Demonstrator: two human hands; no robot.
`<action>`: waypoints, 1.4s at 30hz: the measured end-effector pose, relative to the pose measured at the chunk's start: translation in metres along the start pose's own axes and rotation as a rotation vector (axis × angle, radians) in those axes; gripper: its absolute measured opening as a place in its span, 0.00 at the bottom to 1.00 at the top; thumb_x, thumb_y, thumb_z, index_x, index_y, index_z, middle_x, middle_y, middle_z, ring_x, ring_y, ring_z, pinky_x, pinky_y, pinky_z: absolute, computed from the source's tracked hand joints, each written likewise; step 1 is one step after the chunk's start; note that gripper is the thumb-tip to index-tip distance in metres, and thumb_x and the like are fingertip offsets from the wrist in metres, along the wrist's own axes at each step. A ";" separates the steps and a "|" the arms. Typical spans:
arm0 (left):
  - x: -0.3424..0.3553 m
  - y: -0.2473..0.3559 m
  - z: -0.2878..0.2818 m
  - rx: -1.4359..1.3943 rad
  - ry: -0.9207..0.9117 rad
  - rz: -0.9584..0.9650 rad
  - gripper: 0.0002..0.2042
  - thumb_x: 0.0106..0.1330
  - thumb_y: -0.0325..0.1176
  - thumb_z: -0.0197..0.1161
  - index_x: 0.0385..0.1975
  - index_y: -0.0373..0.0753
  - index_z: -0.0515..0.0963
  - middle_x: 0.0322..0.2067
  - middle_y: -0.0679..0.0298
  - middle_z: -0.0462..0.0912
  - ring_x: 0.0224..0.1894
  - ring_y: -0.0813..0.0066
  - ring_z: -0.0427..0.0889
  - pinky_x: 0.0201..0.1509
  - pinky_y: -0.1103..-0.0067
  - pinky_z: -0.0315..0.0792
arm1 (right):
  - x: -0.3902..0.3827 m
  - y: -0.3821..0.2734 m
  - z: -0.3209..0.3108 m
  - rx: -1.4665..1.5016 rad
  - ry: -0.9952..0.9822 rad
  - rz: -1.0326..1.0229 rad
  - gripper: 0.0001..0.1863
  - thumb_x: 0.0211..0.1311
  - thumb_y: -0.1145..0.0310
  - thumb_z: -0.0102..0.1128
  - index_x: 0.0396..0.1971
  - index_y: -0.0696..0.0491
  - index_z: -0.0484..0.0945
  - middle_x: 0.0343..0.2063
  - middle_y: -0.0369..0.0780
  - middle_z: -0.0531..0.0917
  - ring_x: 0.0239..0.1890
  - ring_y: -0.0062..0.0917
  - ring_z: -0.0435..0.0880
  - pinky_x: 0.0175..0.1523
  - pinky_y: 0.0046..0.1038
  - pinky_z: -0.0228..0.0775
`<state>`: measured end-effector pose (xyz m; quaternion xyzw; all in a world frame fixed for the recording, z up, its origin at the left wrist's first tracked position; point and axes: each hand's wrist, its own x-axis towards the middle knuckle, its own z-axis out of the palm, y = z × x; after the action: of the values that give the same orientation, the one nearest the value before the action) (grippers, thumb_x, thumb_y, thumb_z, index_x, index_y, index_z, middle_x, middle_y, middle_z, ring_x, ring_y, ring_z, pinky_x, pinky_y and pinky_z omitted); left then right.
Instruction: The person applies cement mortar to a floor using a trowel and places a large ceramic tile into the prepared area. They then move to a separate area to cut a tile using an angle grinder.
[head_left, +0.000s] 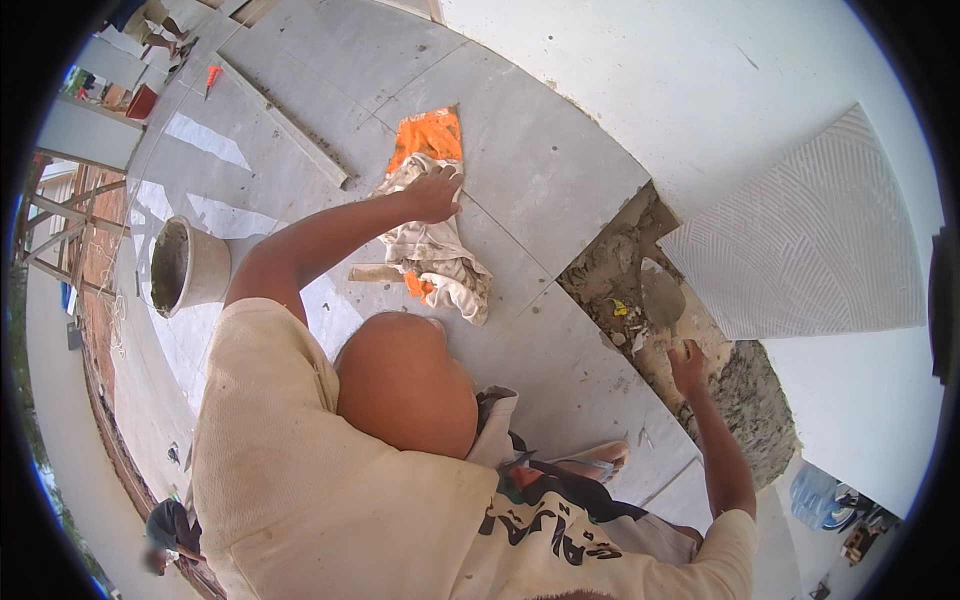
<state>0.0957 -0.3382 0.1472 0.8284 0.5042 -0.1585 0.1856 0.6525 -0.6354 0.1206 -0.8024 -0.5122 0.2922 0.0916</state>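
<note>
My left hand (435, 193) lies palm down on a crumpled, dirty white rag (435, 245) with orange patches, its fingers stretched out. The rag is spread on grey floor tiles (530, 170). A short wooden piece (375, 273) sticks out from the rag's near left side. Over on the right, my right hand (687, 368) is closed at the near end of a trowel, whose mortar-coated blade (662, 298) rests over an untiled strip of wet mortar (755, 400). The trowel's handle is mostly hidden by my fingers. A small yellow scrap (620, 308) lies in the mortar beside the blade.
A tile with ridged adhesive (810, 240) leans against the white wall (640, 70). A mortar-stained bucket (205, 265) stands at left. Beyond it lie a long straightedge (285, 125) and an orange-handled tool (211, 80). Clear plastic bottles (818, 495) stand lower right. Other people are at the left edges.
</note>
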 end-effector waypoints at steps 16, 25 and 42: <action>0.102 -0.178 0.072 -0.141 0.535 -0.402 0.43 0.74 0.63 0.40 0.76 0.33 0.46 0.77 0.47 0.39 0.79 0.49 0.34 0.80 0.57 0.30 | -0.027 -0.060 0.000 0.138 -0.045 0.283 0.20 0.63 0.60 0.64 0.46 0.62 0.78 0.32 0.50 0.82 0.36 0.39 0.81 0.45 0.40 0.73; 0.136 -0.280 0.052 -0.187 0.625 -0.661 0.45 0.71 0.65 0.43 0.75 0.31 0.48 0.77 0.45 0.39 0.79 0.49 0.33 0.80 0.59 0.31 | -0.053 -0.084 -0.010 0.200 0.021 0.254 0.14 0.66 0.63 0.61 0.39 0.60 0.77 0.24 0.38 0.78 0.19 0.19 0.74 0.25 0.24 0.68; 0.023 0.017 0.121 -0.248 0.544 -0.038 0.36 0.72 0.43 0.51 0.71 0.23 0.52 0.75 0.40 0.45 0.78 0.45 0.43 0.79 0.54 0.37 | -0.072 -0.044 -0.010 0.270 0.110 0.242 0.12 0.67 0.62 0.62 0.33 0.57 0.77 0.20 0.31 0.73 0.17 0.14 0.70 0.20 0.23 0.63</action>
<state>0.1121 -0.3842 0.0324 0.8019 0.5662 0.1286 0.1407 0.6026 -0.6768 0.1757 -0.8534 -0.3621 0.3230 0.1906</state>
